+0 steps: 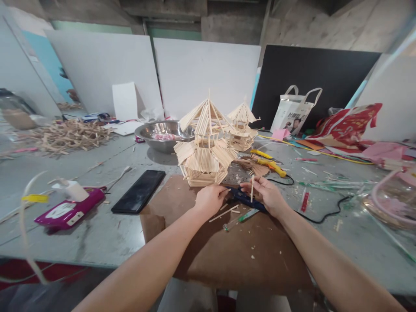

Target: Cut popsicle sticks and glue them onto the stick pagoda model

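In the head view my left hand (pixel 210 201) is closed in a pinch, with a tiny pale tip at its fingers that is too small to name. My right hand (pixel 268 195) holds a short wooden stick (pixel 252 189) upright between thumb and fingers. Under and between the hands lies a dark blue glue gun (pixel 242 196), partly covered by the right hand. Just beyond stands a tiered pavilion model (pixel 208 158) built of wooden sticks. A clear tube with green markings (pixel 244 216) and loose stick pieces lie on the brown board (pixel 221 247) below my hands.
A second stick pavilion (pixel 242 130) and a steel bowl (pixel 156 141) stand behind. A black phone (pixel 139 191) and a purple power strip (pixel 69 208) lie left, before a stick pile (pixel 73 134). Yellow cutters (pixel 271 166), a black cord (pixel 325 220) and a tote bag (pixel 290 113) are right.
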Available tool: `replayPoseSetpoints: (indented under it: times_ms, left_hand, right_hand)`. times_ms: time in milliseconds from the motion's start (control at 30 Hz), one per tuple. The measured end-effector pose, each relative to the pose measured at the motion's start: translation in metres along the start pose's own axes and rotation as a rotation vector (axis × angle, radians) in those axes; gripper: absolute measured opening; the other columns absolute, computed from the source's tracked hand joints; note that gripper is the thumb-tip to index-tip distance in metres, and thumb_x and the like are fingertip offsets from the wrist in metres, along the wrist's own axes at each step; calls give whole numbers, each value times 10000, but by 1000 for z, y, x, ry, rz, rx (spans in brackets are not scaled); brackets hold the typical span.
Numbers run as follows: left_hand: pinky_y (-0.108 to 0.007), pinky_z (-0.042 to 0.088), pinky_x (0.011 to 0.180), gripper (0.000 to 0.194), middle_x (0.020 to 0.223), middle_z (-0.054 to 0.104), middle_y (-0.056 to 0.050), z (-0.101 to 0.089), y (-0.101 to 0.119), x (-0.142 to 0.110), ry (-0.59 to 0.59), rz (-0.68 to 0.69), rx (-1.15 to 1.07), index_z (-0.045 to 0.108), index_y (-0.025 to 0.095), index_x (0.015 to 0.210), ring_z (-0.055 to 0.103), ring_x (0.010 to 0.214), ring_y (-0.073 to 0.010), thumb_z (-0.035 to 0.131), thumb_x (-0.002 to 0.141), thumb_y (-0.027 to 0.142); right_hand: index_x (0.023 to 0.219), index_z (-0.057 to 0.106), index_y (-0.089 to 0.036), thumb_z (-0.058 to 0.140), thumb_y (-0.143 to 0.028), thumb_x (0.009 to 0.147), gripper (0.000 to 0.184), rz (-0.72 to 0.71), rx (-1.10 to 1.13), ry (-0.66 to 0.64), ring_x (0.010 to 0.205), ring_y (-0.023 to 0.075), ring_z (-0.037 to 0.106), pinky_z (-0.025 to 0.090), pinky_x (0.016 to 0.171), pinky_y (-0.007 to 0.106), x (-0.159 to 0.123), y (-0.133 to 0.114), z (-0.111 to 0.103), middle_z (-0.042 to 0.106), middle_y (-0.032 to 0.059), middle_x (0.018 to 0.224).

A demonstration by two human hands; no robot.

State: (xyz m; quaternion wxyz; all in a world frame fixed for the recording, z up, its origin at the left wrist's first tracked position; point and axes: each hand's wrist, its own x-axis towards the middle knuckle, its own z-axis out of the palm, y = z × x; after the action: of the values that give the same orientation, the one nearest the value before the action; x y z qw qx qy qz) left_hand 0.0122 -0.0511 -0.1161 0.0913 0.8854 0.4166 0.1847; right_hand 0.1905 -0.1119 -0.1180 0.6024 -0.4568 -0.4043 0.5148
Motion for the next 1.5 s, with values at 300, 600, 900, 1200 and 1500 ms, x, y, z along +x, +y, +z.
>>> replayPoseSetpoints:
  times_ms: [300,600,900,1200,1500]
  left_hand:
    - [-239,357,725,235,772,586,-18,-2,7,0,171,161,-122,639,213,787,481,764,-130,408,761,252]
    - [-195,367,600,274,701,592,-5,-1,16,-6,22,188,-307,635,204,769,501,654,-101,416,748,367]
    - [-185,359,543,313,676,612,-2,-3,15,-3,-49,99,-369,641,183,766,504,592,-98,403,742,386]
    - [-178,349,545,288,689,616,-2,0,13,-4,-8,117,-370,639,187,764,511,608,-95,418,735,369]
    - [-176,318,509,336,624,587,3,0,11,-3,-8,127,-358,629,168,729,464,556,-85,376,755,388]
  right_hand:
    - [680,473,-189,620,-313,599,208,-69,-17,69,451,57,428,344,477,196,-4,-8,3,475,-71,510]
    - [716,494,-179,608,-315,624,200,-58,-25,-24,465,77,463,359,477,216,-6,-1,6,557,-26,573]
    - [724,535,-181,597,-316,637,173,-94,-22,23,469,72,470,369,478,213,-5,1,5,563,-28,595]
    - [755,534,-179,574,-307,665,161,-129,-76,14,477,79,502,374,504,223,-5,1,5,605,-11,625]
    - [758,531,-181,579,-311,657,171,-131,-87,22,489,84,515,392,520,231,-6,1,4,611,-6,632]
